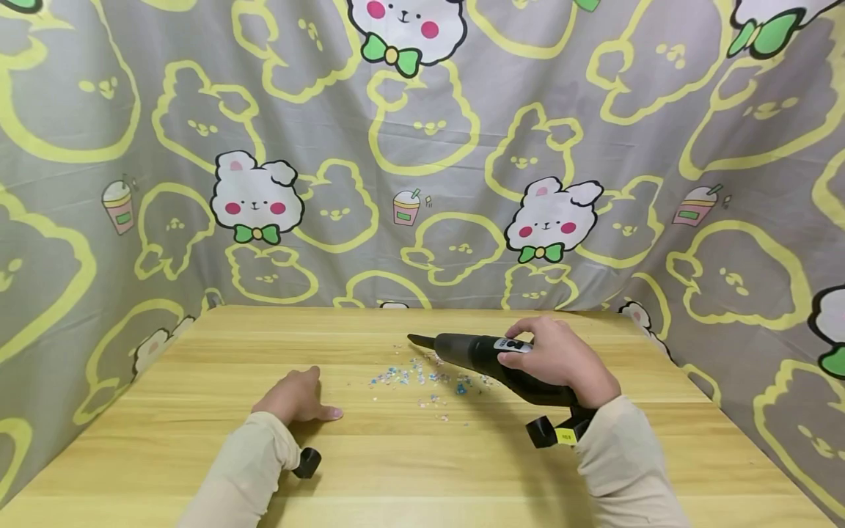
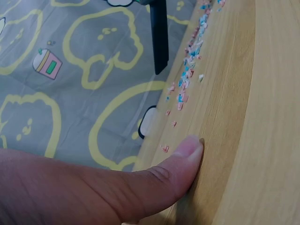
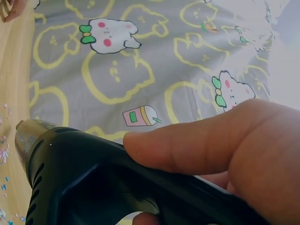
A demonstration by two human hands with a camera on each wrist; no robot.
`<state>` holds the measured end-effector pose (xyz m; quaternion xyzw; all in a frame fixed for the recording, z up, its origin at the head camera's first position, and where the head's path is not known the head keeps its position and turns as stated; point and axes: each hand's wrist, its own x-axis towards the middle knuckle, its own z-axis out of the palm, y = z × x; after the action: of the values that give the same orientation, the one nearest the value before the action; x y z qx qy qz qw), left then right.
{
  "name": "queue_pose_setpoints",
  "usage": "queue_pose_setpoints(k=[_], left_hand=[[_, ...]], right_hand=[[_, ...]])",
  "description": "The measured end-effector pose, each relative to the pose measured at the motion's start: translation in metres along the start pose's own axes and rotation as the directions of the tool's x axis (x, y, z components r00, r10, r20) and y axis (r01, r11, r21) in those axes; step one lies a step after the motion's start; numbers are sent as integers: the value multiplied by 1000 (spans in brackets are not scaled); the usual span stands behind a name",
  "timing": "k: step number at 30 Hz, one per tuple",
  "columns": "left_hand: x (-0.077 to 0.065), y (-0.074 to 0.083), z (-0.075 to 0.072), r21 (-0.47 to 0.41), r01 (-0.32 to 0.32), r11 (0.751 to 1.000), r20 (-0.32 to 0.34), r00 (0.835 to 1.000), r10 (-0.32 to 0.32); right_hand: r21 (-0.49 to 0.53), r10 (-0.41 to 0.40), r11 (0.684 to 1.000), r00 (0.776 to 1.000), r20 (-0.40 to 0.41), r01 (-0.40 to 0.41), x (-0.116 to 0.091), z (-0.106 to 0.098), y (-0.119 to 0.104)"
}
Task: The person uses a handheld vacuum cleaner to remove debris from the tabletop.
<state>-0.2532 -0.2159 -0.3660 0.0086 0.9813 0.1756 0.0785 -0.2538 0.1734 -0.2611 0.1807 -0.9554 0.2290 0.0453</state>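
Note:
My right hand (image 1: 561, 359) grips the handle of a black handheld vacuum cleaner (image 1: 469, 353). In the right wrist view the thumb lies along the top of the vacuum's dark body (image 3: 93, 164), and a fingertip shows below the handle. Its narrow nozzle (image 1: 420, 340) points left, above small blue, pink and white scraps (image 1: 403, 376) scattered mid-table. The left wrist view also catches the nozzle (image 2: 160, 42) over the scraps (image 2: 190, 61). Left of them, my left hand (image 1: 295, 396) rests on the table with thumb extended, holding nothing; its thumb (image 2: 154, 185) touches the wood.
The light wooden table (image 1: 422, 462) has a grey patterned cloth (image 1: 449, 191) hanging behind it and along both sides. A black wrist camera (image 1: 306, 463) sits at the left sleeve, and another black camera (image 1: 543, 433) hangs below the right wrist.

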Motion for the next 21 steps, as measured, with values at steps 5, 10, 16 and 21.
queue_pose_setpoints(k=[5,10,16,21], left_hand=[[-2,-1,-1,-6,12,1000,10,1000,-12],[-1,1,0,-12,13,1000,-3,1000,-13],[-1,0,0,-11,23,1000,-10,1000,-23],[-1,-2,0,-11,33,999,-6,999,-33]], right_hand=[[-8,5,1000,1000,13,-4,2,4,-3],[-16,9,1000,1000,23,-9,2,4,-4],[-14,11,1000,999,35,-10,3,6,-6],[-23,8,1000,999,35,-7,5,9,-6]])
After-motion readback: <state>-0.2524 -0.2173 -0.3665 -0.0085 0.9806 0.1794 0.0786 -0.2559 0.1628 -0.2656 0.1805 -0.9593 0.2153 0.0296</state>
